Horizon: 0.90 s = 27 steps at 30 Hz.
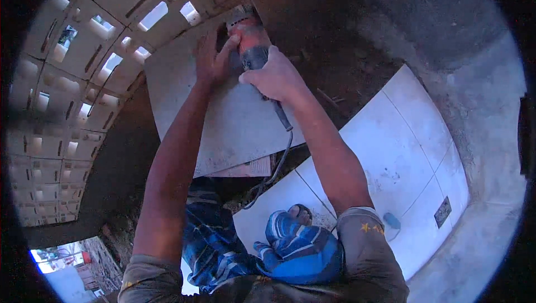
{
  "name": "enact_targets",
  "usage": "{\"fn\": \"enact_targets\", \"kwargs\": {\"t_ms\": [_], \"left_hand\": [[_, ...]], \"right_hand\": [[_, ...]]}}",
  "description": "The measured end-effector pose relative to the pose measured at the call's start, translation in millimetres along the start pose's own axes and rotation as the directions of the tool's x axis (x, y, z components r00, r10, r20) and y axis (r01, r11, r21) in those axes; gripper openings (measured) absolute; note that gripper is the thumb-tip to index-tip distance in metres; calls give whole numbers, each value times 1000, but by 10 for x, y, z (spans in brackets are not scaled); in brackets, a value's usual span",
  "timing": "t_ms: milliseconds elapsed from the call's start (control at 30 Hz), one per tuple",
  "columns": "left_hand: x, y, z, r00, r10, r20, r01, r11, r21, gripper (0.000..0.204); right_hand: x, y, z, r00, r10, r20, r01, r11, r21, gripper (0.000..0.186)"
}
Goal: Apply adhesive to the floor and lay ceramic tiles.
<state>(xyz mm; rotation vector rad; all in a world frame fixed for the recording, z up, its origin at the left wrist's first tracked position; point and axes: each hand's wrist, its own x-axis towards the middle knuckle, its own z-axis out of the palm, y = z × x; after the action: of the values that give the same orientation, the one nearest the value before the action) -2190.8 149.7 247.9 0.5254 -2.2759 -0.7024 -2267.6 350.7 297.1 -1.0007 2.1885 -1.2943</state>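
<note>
A red-and-black angle grinder (251, 41), dusty at its head, lies over a large grey tile (178, 113), its head at the far edge by the perforated block wall. My right hand (271, 74) is closed round the dark rear body, with the cord running down from the handle end. My left hand (215, 63) is beside it, fingers spread and pointing up over the tile, thumb touching the red housing. A thinner pinkish piece (245, 170) shows beneath the tile. Whether the disc touches anything is too small to tell.
A block wall (89, 80) with openings curves along the left and top. Dark dirt (329, 52) lies beyond the tile. White floor tiles (413, 158) with a dark square drain (443, 211) are at right, bordered by concrete (486, 135). My sandalled foot (300, 216) is below.
</note>
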Motion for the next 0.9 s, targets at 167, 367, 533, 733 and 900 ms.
{"fn": "enact_targets", "kwargs": {"t_ms": [167, 367, 533, 733, 900], "left_hand": [[-17, 112, 22, 999, -38, 35, 38, 999, -11, 68], [-17, 53, 8, 1000, -18, 13, 19, 999, -32, 71], [-12, 33, 30, 999, -43, 0, 43, 994, -101, 73], [-16, 126, -7, 999, -35, 0, 35, 999, 25, 72], [-26, 175, -21, 999, -31, -6, 31, 999, 19, 63]], "right_hand": [[-42, -32, -82, 993, 87, 78, -90, 995, 36, 87], [-103, -38, -79, 990, 122, 69, -122, 993, -9, 84], [-122, 0, -60, 990, 117, 73, -117, 993, -5, 80], [-160, 66, -30, 992, 114, 55, -112, 993, -37, 76], [-236, 36, -93, 984, 144, 105, -144, 990, -1, 76]]}}
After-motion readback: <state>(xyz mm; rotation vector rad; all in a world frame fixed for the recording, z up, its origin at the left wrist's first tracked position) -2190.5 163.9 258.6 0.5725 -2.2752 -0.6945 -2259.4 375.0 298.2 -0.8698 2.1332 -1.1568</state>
